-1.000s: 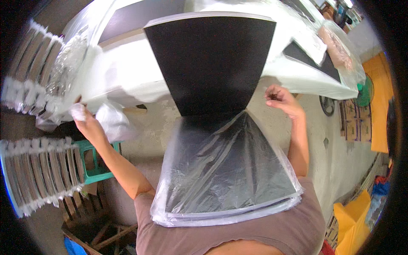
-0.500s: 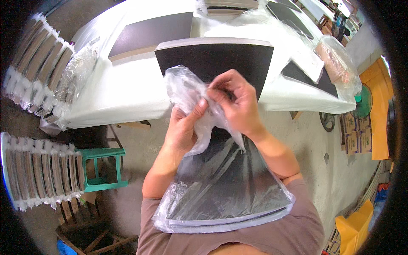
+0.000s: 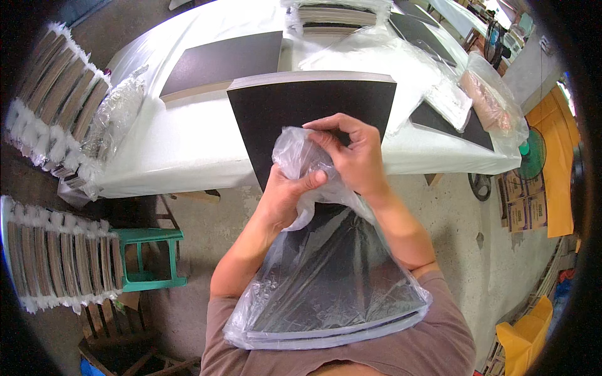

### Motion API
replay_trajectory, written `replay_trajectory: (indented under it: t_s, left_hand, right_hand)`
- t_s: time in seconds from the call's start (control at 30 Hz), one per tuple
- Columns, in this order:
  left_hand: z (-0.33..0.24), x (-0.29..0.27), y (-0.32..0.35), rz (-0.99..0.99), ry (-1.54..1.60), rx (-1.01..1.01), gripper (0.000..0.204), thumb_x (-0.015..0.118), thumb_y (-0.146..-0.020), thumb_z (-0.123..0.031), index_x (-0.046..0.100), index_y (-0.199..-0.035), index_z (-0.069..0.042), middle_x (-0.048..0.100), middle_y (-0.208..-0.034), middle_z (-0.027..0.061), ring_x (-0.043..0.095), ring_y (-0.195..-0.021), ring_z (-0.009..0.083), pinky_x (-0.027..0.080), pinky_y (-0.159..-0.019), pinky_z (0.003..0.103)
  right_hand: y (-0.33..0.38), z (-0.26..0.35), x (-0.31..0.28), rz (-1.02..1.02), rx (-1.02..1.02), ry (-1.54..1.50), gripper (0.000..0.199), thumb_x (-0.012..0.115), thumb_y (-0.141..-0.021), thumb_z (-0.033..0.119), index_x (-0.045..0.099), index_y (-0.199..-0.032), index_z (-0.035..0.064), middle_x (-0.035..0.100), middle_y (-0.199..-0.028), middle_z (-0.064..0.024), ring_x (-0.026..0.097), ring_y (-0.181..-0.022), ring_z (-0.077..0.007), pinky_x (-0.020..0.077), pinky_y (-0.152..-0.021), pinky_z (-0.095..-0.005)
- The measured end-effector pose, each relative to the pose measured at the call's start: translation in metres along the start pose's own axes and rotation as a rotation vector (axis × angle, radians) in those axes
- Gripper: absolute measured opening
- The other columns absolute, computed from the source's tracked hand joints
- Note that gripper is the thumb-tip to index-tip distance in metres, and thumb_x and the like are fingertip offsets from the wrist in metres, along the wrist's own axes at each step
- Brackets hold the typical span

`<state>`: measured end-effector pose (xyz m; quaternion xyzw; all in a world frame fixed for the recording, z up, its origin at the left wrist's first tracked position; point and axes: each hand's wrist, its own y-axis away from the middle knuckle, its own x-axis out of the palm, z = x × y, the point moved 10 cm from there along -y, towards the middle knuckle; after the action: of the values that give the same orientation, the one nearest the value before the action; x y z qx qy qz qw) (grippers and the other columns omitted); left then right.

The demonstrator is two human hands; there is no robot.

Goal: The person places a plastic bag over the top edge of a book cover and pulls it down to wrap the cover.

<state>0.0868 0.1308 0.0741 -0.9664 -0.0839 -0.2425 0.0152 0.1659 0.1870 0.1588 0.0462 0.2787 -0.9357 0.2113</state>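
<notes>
Plastic bag [image 3: 293, 150]: thin, clear, crumpled; centre of the frame, held up in front of the black board, lower folds hanging by the near end of the wrapped boards.
Left hand [image 3: 282, 195]: centre of the frame, grasping the bag from below left, thumb laid across the film.
Right hand [image 3: 356, 153]: just right of centre, fingers bent and pinching the bag's upper part between thumb and fingertips.
Black board [image 3: 310, 103]: thick, pale top edge; upper centre, upright behind the hands, partly hidden by them.
Wrapped boards [image 3: 338, 276]: dark, pale-edged, in clear film; lower centre, against the person's brown shirt [image 3: 433, 332].
Desk [image 3: 200, 138]: white-covered, across the upper part of the frame.
Grey board [image 3: 226, 59]: flat on the desk, upper left of centre.
Board stack [image 3: 338, 17]: pale-edged, top centre, on the desk.
Dark panel [image 3: 451, 128]: right end of the desk, partly under white wrapping.
Wrapped roll [image 3: 492, 91]: pinkish, in clear plastic, upper right.
Upper bundle [image 3: 56, 88]: row of boards with frayed white wrapping, upper left.
Lower bundle [image 3: 66, 257]: similar row, left edge of the frame.
Stool [image 3: 153, 234]: green, just beside the lower bundle.
Cartons [image 3: 527, 207]: brown, right side, beside an orange sheet [image 3: 555, 210].
</notes>
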Motion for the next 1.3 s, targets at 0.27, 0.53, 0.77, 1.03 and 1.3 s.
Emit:
replay_trajectory:
  t_s: [0.27,0.53,0.77,1.03,1.3]
  left_hand:
    - [0.004,-0.001,-0.005,-0.072,0.259,-0.042,0.080,0.032,-0.069,-0.070,0.040,-0.116,-0.006,0.050,-0.106,0.0071,0.048,-0.101,0.0197,0.039,-0.086,0.038]
    - [0.002,0.000,-0.003,0.164,0.432,0.050,0.076,0.033,-0.074,-0.068,0.042,-0.111,-0.003,0.049,-0.106,0.0077,0.046,-0.102,0.0186,0.036,-0.089,0.035]
    - [0.012,-0.039,-0.020,-0.019,0.675,0.132,0.017,0.051,-0.084,-0.024,0.047,-0.091,-0.009,0.047,-0.077,0.0015,0.045,-0.065,0.0099,0.039,-0.062,0.026]
    - [-0.027,-0.007,-0.010,-0.052,-0.303,0.231,0.040,0.070,-0.067,-0.018,0.052,-0.100,-0.005,0.054,-0.078,-0.0021,0.041,-0.057,0.0021,0.031,-0.048,0.017]
    - [-0.031,-0.041,-0.003,-0.217,-0.131,0.191,0.042,0.073,-0.062,-0.011,0.056,-0.101,-0.003,0.054,-0.066,-0.0032,0.042,-0.056,0.0030,0.033,-0.050,0.018]
  right_hand:
    - [0.008,0.018,-0.016,-0.172,-0.263,0.254,0.031,0.057,-0.077,0.016,0.048,-0.105,0.0058,0.056,-0.099,-0.0104,0.054,-0.085,-0.0189,0.0385,-0.068,-0.0298]
    - [0.019,-0.018,0.028,0.113,0.064,-0.121,0.030,0.070,-0.067,0.012,0.053,-0.090,0.0014,0.059,-0.070,-0.0053,0.055,-0.063,-0.0088,0.0433,-0.058,-0.0207]
    - [0.015,-0.035,0.001,-0.103,0.153,-0.487,0.022,0.072,-0.067,0.011,0.050,-0.067,0.0066,0.054,-0.063,0.0014,0.046,-0.058,-0.0017,0.0377,-0.051,-0.0164]
    - [0.019,0.019,0.004,-0.046,-0.269,0.343,0.024,0.063,-0.058,-0.003,0.050,-0.076,0.0042,0.048,-0.069,-0.0081,0.053,-0.059,-0.0201,0.0420,-0.051,-0.0257]
    - [0.016,-0.006,-0.026,0.077,0.171,0.070,0.048,0.078,-0.056,0.020,0.047,-0.090,0.0045,0.048,-0.060,0.0008,0.046,-0.059,-0.0075,0.0411,-0.054,-0.0245]
